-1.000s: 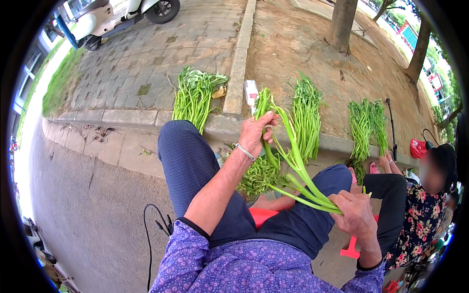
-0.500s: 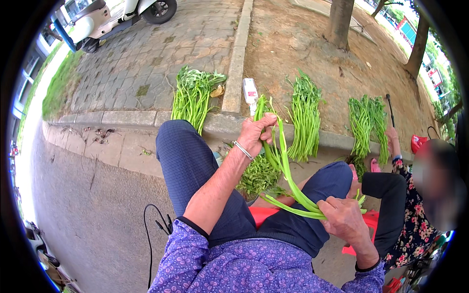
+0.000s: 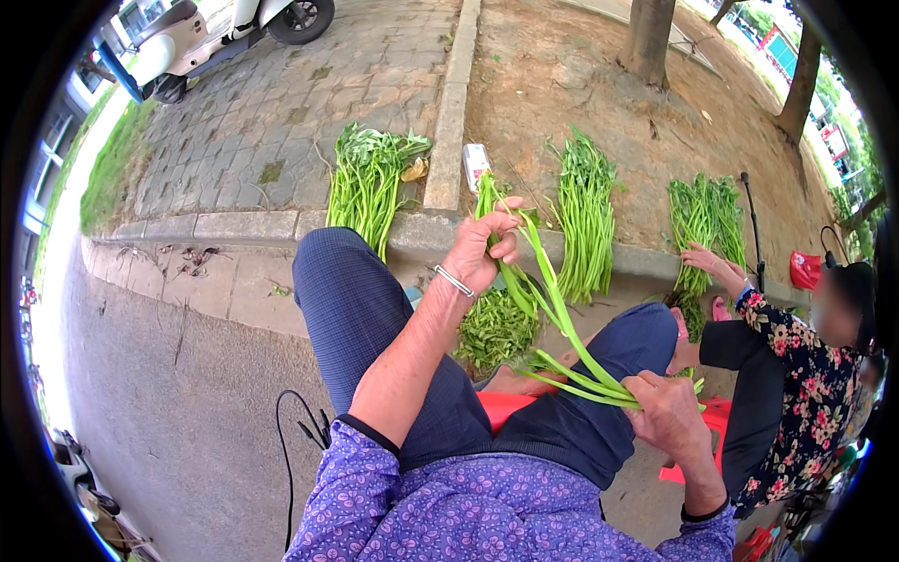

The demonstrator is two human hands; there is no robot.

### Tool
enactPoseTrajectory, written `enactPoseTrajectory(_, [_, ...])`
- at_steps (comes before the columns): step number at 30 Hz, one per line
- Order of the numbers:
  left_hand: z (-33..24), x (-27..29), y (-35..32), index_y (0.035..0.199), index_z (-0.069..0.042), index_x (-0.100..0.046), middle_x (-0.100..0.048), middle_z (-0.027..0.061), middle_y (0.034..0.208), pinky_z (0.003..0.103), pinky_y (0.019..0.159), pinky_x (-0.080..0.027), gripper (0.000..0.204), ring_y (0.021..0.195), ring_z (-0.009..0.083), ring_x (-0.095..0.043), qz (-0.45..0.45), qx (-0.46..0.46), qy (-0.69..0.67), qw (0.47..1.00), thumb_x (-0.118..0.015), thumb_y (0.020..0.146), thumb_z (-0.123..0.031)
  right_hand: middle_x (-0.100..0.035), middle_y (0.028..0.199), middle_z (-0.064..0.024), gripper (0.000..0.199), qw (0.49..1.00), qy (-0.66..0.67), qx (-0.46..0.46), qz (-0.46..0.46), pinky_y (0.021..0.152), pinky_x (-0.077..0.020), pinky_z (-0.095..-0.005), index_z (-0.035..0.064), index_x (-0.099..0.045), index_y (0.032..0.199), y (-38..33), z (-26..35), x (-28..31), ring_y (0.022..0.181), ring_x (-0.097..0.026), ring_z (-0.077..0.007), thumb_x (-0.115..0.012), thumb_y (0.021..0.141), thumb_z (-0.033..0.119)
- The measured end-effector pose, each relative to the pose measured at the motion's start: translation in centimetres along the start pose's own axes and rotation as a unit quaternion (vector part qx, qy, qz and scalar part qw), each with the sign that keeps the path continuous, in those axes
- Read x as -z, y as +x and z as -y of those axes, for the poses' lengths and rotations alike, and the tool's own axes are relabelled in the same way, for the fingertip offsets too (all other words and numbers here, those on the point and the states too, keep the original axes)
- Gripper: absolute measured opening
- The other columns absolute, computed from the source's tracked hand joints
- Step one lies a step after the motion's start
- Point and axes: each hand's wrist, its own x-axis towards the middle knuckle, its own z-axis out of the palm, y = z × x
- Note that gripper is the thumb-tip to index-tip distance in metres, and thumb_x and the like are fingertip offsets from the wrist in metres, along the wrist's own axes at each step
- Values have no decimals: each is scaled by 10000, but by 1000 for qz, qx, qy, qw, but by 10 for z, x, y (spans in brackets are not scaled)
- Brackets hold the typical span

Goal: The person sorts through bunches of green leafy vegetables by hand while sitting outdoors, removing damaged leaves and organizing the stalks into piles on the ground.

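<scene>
Long pale green vegetable stalks (image 3: 582, 348) stretch between my hands above my lap. My left hand (image 3: 482, 251), with a silver bangle at its wrist, grips their upper part, and the tips poke out past the fingers. Lower right, my right hand (image 3: 669, 412) is closed round the other ends by my right knee. Under the stalks, a heap of loose green leaves (image 3: 499, 332) lies on the ground between my legs. Beyond my left hand, a white package (image 3: 476, 163) with red print rests by the kerb, partly covered by the stalk tips.
Bundles of leafy stalks lie along the kerb: one at left (image 3: 365, 192), one at centre (image 3: 587, 220), one at right (image 3: 698, 229). At right sits another person, whose hand (image 3: 712, 264) touches the right bundle. A black cable (image 3: 284, 440) trails at left; a scooter (image 3: 225, 37) stands behind.
My left hand has shifted slightly left with its fingers loosened a little; my right hand has moved slightly right. The other person's hand has moved left onto the right bundle.
</scene>
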Motion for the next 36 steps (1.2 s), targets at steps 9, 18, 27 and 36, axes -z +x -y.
enactPoseTrajectory(9, [-5,10,0,853,0,-587,-588,66,690,239,369,-341,118,384,56,-371,-61,-23,105,992,-659,779,-57,-581,657,-138,98,981,163,-95,-51,508,-426,-356,12,-619,803,-5,-23,10,577,-580,-308,-628,750,94])
enactPoseTrajectory(18, [-15,8,-6,817,-10,-609,-597,51,672,221,374,-329,99,387,40,-371,-11,33,284,958,-675,757,-51,-454,542,-31,185,934,283,-205,-74,476,-340,-270,-46,-610,849,-21,-72,30,524,-383,-74,-617,816,136])
enactPoseTrajectory(27, [0,11,-7,766,1,-665,-559,-11,589,218,413,-362,94,459,55,-464,-13,18,507,862,-690,714,-73,-627,644,-41,194,926,305,-216,-62,556,-412,-218,-67,-626,843,-11,-65,55,610,-516,-46,-556,841,113])
enactPoseTrajectory(36, [23,24,0,777,-5,-640,-602,148,625,352,556,-460,113,541,227,-574,26,-136,722,678,-618,738,-109,-620,647,-55,171,942,256,-215,-44,541,-406,-236,-54,-627,849,-7,-57,65,584,-502,-54,-554,834,100])
